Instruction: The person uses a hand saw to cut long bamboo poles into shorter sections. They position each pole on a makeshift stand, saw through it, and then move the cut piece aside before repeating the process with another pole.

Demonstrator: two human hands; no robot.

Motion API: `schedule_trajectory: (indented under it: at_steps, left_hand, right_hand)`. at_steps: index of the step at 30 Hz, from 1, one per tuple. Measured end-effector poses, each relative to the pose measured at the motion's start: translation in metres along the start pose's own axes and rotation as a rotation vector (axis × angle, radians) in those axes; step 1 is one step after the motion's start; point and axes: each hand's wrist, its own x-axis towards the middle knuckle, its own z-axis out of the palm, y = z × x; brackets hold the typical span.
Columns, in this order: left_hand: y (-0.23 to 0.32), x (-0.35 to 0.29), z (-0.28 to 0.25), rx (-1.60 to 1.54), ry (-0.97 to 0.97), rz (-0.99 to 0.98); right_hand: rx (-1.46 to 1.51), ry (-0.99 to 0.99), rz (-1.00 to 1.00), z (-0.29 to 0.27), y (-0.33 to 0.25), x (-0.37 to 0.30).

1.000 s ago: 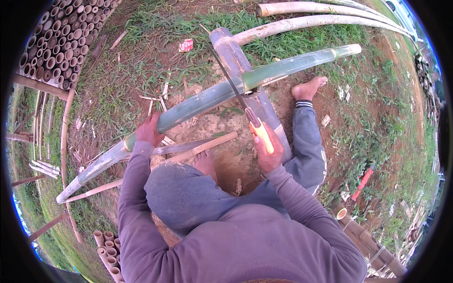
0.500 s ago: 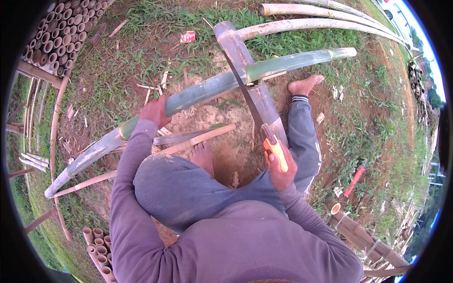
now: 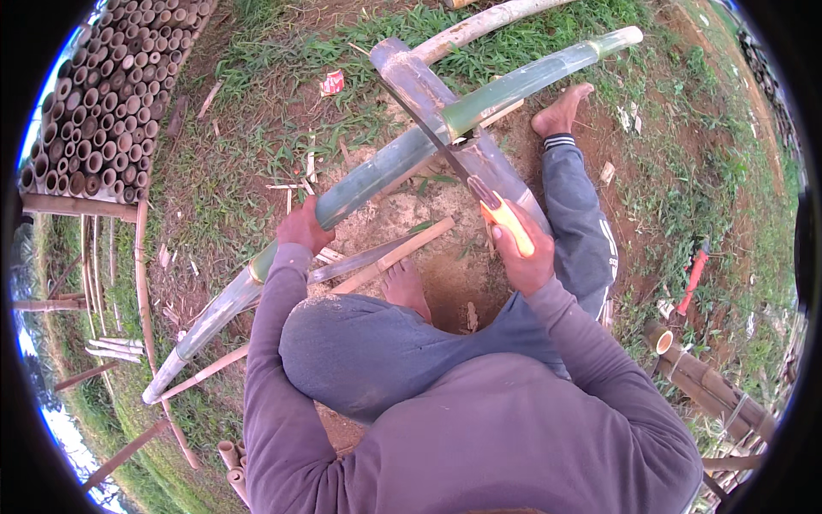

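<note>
My left hand (image 3: 304,225) is wrapped round a long green bamboo pole (image 3: 368,187), which slants from low at the left to high at the right. The pole rests across a thick greyish-brown bamboo support (image 3: 505,171). In my right hand (image 3: 529,261), closed round its orange-yellow grip, is a hand saw (image 3: 512,230). Its dark blade runs across the pole just beside the support, at a cut where the pole's stretches meet at a slight angle. A pale split strip (image 3: 402,253) lies near my bare foot.
Stacked cut bamboo tubes (image 3: 107,111) stand in a rack at the far left. A red-handled tool (image 3: 693,278) lies on the grass at right, beyond my outstretched leg. Tied bamboo poles (image 3: 715,390) lie at lower right. A pale pole (image 3: 488,26) extends behind the support.
The saw has slid forward through the cut, away from me, with my right hand now closer to the pole. My left hand keeps its hold. The whole view has turned and shifted.
</note>
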Motion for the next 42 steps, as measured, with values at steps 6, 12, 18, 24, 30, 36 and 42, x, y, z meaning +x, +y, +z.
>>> schedule_trajectory:
  at_steps: [6, 12, 18, 24, 30, 36, 42]
  left_hand:
    - [-0.002, 0.002, 0.017, -0.015, 0.088, 0.042]
    - [0.008, 0.005, 0.012, 0.040, 0.122, 0.051]
    - [-0.006, 0.005, 0.021, 0.056, 0.092, 0.038]
    - [-0.001, 0.006, 0.026, 0.029, 0.105, 0.042]
    - [-0.007, 0.011, 0.024, 0.016, 0.259, 0.203]
    - [0.049, 0.027, 0.012, -0.017, 0.078, 0.065]
    - [0.056, 0.034, 0.008, 0.026, 0.036, 0.056]
  right_hand:
    - [0.037, -0.028, 0.046, -0.070, -0.021, -0.079]
    - [0.038, 0.014, 0.041, 0.030, 0.013, 0.045]
    - [0.063, -0.022, 0.093, -0.039, -0.008, -0.037]
    - [0.071, -0.025, 0.048, -0.039, 0.005, -0.033]
    - [0.077, -0.054, 0.147, 0.022, -0.011, 0.072]
    - [0.134, -0.132, -0.038, 0.020, 0.008, 0.051]
    - [-0.012, -0.090, 0.169, 0.025, -0.018, 0.072]
